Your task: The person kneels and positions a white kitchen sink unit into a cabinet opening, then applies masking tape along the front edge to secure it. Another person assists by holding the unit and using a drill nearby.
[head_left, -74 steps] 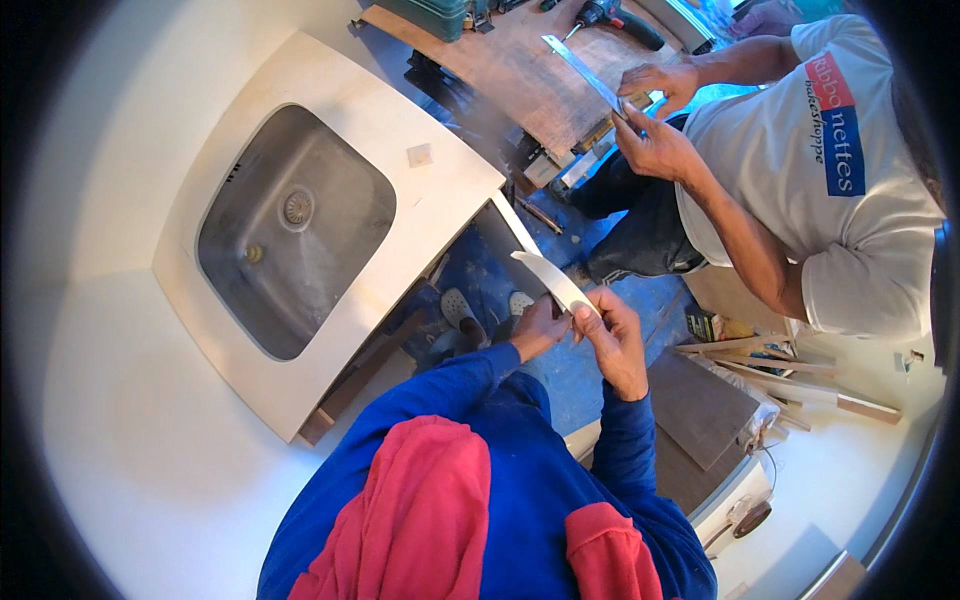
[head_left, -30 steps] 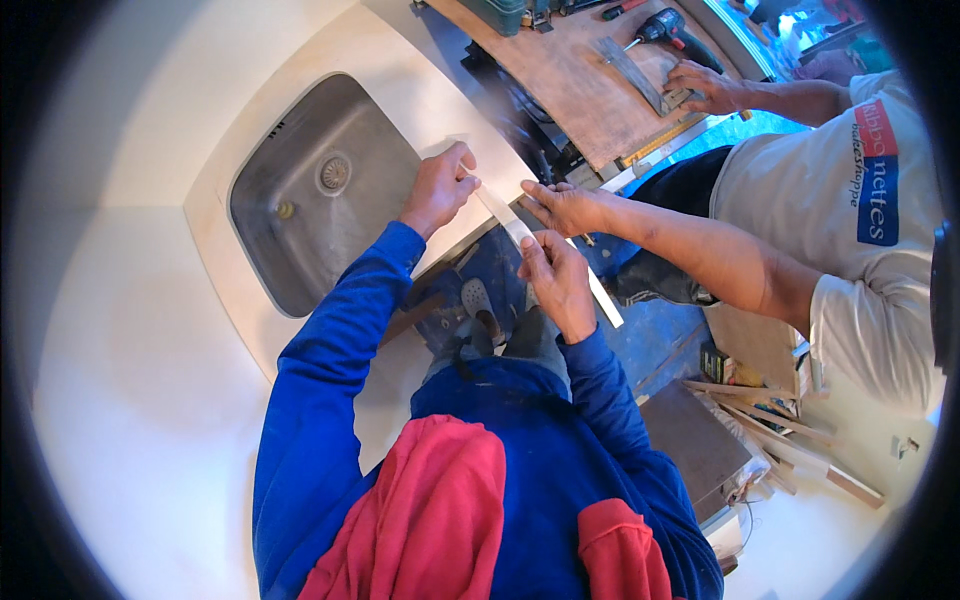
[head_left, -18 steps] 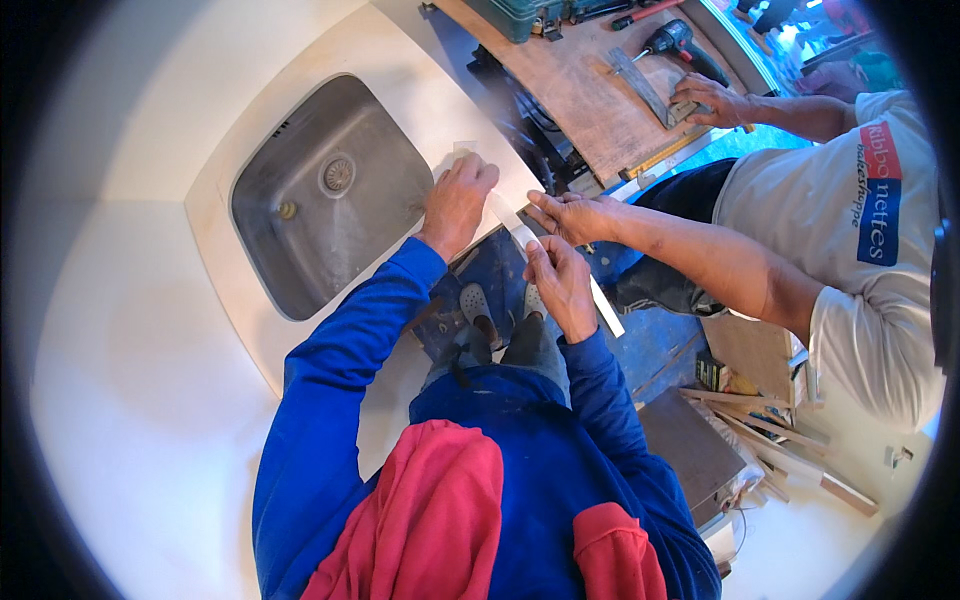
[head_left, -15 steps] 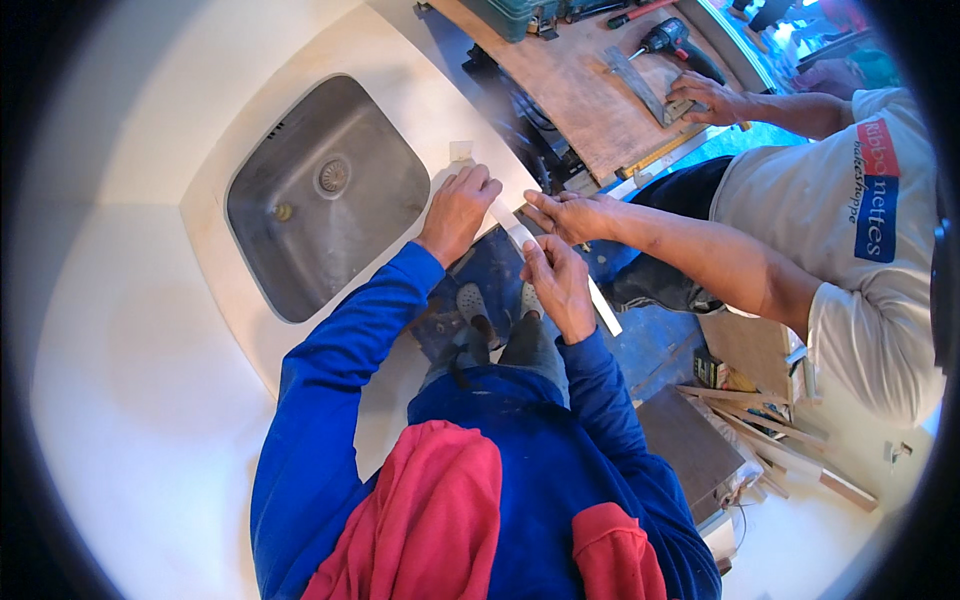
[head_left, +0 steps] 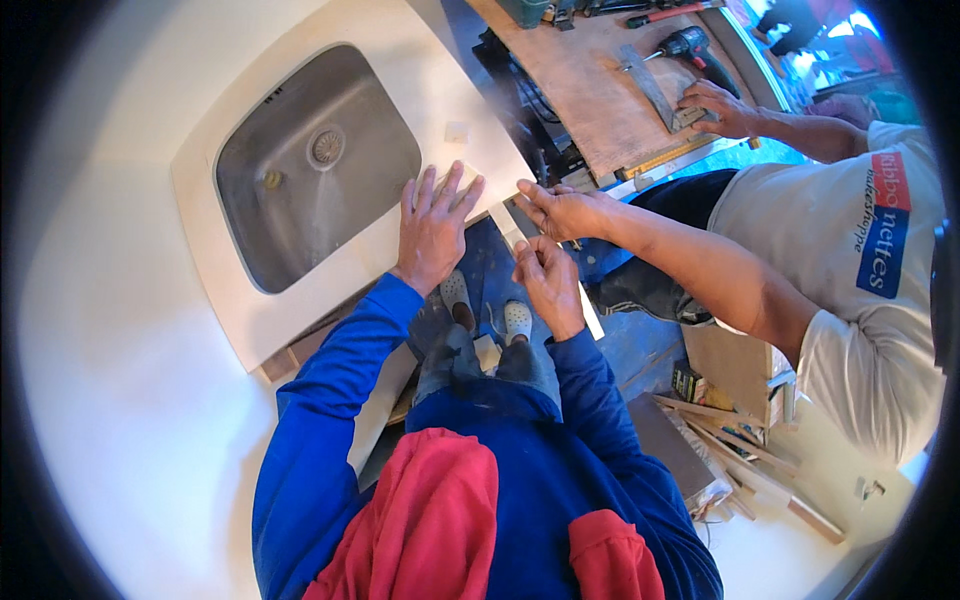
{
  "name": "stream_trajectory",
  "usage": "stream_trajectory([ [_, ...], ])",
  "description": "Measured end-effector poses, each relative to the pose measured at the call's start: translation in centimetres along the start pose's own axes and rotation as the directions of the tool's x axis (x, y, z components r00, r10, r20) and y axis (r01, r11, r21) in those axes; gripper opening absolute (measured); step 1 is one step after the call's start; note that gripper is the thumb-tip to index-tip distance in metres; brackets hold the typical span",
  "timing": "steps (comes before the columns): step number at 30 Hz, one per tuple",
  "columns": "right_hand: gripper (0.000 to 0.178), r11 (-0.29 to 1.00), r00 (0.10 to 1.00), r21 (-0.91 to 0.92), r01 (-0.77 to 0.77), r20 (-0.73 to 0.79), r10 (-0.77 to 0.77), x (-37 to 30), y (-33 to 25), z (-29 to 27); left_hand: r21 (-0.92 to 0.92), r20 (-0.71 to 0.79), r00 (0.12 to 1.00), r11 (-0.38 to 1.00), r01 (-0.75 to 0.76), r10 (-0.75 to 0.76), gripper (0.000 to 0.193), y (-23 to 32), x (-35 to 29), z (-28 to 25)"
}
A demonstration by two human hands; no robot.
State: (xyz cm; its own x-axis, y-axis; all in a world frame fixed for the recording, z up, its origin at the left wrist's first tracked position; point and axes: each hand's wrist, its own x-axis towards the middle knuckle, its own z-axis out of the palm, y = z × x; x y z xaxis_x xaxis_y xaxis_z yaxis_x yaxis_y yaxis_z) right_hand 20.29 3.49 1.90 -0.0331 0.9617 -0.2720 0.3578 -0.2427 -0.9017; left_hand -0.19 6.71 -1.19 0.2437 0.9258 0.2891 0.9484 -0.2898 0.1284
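Observation:
My left hand [head_left: 434, 228] lies with fingers spread flat on the pale countertop [head_left: 478, 98], near its front edge and to the right of the sink. In my right hand [head_left: 550, 285] is a narrow white strip [head_left: 507, 224], pinched between thumb and fingers. The strip's upper end meets the counter's edge near its corner; its lower end sticks out past my right hand. Close by, a co-worker's hand [head_left: 565, 212] touches the counter's corner. A small pale square [head_left: 456, 132] sits on the countertop above my left hand.
A steel sink [head_left: 330, 215] is set into the counter. Across a gap, a wooden workbench [head_left: 575, 95] bears a drill [head_left: 690, 50] and a metal square [head_left: 655, 95], with the co-worker's other hand [head_left: 722, 108] on it. Wood offcuts [head_left: 745, 455] lie at lower right.
My left hand has let go of the strip's upper end and spread flat on the countertop. My right hand still pinches the strip, slightly lower and further left. The view has shifted a little.

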Motion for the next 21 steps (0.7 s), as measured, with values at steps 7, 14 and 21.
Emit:
stream_trajectory([
  [7,0.035,0.995,0.995,-0.033,0.089,0.053,-0.088,0.8,1.6,-0.4,0.13,0.024,0.999,0.991,0.027,-0.03,0.057,1.0,0.3,-0.3],
  [14,0.033,0.997,0.995,-0.043,0.07,0.076,-0.067,1.0,2.9,-0.3,0.064,0.029,0.994,0.993,0.1,-0.102,0.056,1.9,0.5,-0.6],
  [21,0.031,0.996,0.997,-0.084,0.036,0.073,-0.03,2.2,5.3,1.0,0.062,-0.025,0.983,0.981,0.185,-0.184,0.051,3.0,0.4,0.1],
])
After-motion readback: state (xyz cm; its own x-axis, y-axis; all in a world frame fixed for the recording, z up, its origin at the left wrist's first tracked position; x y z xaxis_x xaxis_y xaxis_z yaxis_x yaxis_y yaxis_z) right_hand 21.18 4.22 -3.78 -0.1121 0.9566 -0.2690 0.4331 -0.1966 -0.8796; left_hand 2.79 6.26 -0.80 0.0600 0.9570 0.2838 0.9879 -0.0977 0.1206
